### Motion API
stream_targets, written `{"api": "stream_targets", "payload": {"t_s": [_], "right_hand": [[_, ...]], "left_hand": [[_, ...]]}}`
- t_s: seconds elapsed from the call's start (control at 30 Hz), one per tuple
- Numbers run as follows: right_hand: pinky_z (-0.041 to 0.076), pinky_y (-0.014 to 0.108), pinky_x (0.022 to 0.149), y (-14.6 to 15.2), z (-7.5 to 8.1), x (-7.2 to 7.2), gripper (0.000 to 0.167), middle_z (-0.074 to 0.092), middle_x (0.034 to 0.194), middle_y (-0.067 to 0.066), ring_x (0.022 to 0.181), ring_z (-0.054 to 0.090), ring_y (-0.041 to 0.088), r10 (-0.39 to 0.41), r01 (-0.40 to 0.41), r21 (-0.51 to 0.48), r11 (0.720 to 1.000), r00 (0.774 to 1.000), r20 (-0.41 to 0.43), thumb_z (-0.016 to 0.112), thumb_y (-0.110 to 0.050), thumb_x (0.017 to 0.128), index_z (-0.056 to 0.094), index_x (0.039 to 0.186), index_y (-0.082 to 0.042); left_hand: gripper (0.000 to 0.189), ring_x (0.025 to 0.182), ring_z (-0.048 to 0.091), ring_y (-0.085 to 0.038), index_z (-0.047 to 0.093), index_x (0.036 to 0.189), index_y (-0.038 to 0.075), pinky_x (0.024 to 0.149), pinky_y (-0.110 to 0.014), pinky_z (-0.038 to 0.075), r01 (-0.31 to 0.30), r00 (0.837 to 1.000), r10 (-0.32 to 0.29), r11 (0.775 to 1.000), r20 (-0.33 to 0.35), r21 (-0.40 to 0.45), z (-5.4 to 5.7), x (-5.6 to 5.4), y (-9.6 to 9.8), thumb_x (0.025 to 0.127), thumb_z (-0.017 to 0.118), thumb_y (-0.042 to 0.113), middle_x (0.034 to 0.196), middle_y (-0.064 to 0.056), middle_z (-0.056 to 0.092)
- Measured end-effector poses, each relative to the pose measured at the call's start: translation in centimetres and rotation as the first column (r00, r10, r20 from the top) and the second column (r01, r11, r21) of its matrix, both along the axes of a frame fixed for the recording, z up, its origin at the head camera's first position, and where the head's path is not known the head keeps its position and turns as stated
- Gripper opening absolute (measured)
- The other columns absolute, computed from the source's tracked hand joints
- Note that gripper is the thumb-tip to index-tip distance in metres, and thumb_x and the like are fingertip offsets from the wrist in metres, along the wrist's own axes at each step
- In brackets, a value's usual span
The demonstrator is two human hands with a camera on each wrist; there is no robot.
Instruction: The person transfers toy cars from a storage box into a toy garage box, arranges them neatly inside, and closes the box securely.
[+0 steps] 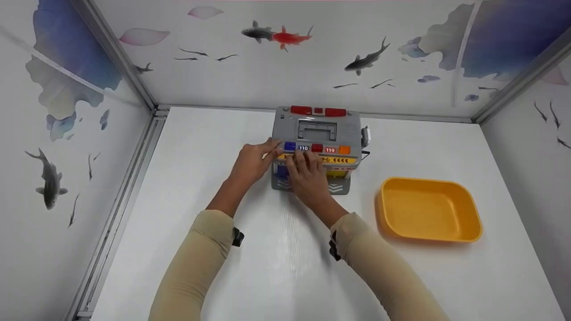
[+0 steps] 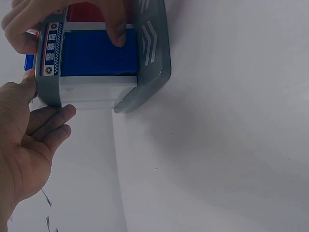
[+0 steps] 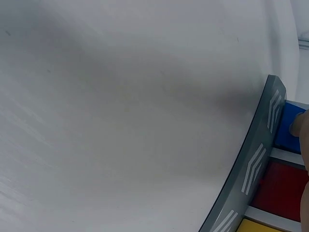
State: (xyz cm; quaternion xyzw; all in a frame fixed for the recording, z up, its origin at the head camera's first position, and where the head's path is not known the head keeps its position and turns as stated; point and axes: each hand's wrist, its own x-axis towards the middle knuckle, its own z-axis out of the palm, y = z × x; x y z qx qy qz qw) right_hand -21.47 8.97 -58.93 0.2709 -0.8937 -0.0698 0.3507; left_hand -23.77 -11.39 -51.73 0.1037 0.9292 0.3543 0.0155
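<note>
A grey toy garage [image 1: 285,127] stands on the white table, with red lights, coloured buttons and "110" and "119" labels on its roof. My left hand [image 1: 252,162] holds the roof's left edge, the thumb near the blue button [image 1: 290,146] and the other fingers against the side. Over the front edge reaches my right hand [image 1: 310,180], fingers curled on the roof. Its thumb touches the blue door [image 2: 96,55], which looks closed in the left wrist view. Beside that door are a red door [image 3: 280,188] and a yellow door [image 3: 256,226].
To the right of the garage sits a yellow-orange plastic bin [image 1: 428,179] with nothing visible inside. White panels printed with fish border the table [image 1: 285,267] at the back and sides. A grey ramp [image 2: 157,43] juts out at the garage's front.
</note>
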Motion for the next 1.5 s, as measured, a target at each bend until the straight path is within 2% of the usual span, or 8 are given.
{"api": "stream_targets", "payload": {"t_s": [0.17,0.43,0.77,1.0,1.27,1.5], "right_hand": [[0.043,0.047,0.116,-0.1,0.3,0.3,0.064,0.044,0.149,0.014,0.135,0.033,0.034,-0.035,0.034,0.031,0.999,0.999,0.023,0.084,-0.04,0.1,0.049,0.146,-0.013],[0.041,0.047,0.117,-0.5,0.6,0.5,0.067,0.042,0.15,0.013,0.136,0.03,0.034,-0.069,0.066,0.043,0.997,0.996,0.061,0.088,-0.035,0.098,0.048,0.147,-0.014],[0.043,0.047,0.111,-0.8,0.3,0.3,0.076,0.042,0.148,0.015,0.133,0.031,0.036,-0.09,0.086,0.081,0.993,0.995,0.047,0.096,-0.027,0.088,0.048,0.145,-0.013],[0.042,0.048,0.118,-0.8,0.4,0.4,0.086,0.039,0.152,0.015,0.138,0.029,0.036,-0.121,0.114,0.103,0.988,0.99,0.068,0.1,-0.028,0.082,0.046,0.147,-0.014],[0.04,0.047,0.119,-1.0,0.3,0.1,0.084,0.038,0.153,0.015,0.138,0.03,0.035,-0.146,0.141,0.12,0.983,0.989,0.03,0.098,-0.028,0.084,0.044,0.147,-0.016],[0.041,0.046,0.118,-1.2,0.2,0.2,0.088,0.037,0.151,0.014,0.136,0.029,0.035,-0.149,0.147,0.104,0.984,0.989,0.012,0.102,-0.025,0.08,0.043,0.144,-0.016]], "left_hand": [[0.051,0.148,0.062,-0.036,0.064,0.155,0.026,0.125,-0.052,0.051,0.002,1.0,-0.002,1.0,0.001,0.01,0.0,0.1,0.0,0.112,0.058,0.053,0.161,-0.013,0.057],[0.051,0.148,0.063,-0.036,0.064,0.156,0.027,0.125,-0.054,0.051,0.001,1.0,-0.001,1.0,0.006,-0.012,0.2,0.1,0.0,0.113,0.056,0.054,0.162,-0.011,0.057],[0.048,0.147,0.063,-0.035,0.066,0.154,0.027,0.122,-0.052,0.053,0.028,0.999,-0.027,0.999,-0.033,0.03,-0.3,0.1,-0.3,0.113,0.058,0.05,0.16,-0.013,0.058],[0.048,0.146,0.064,-0.035,0.065,0.155,0.027,0.123,-0.052,0.053,0.035,0.999,-0.035,0.999,-0.04,0.013,-0.3,0.1,-0.2,0.113,0.057,0.051,0.16,-0.013,0.058],[0.048,0.146,0.064,-0.035,0.066,0.155,0.028,0.125,-0.053,0.051,0.018,0.999,-0.018,1.0,-0.03,0.014,0.0,0.0,-0.1,0.113,0.057,0.05,0.16,-0.012,0.058],[0.047,0.145,0.065,-0.035,0.066,0.155,0.027,0.124,-0.054,0.051,0.021,1.0,-0.021,1.0,-0.018,0.01,0.0,0.2,-0.1,0.113,0.058,0.049,0.16,-0.012,0.058]]}}
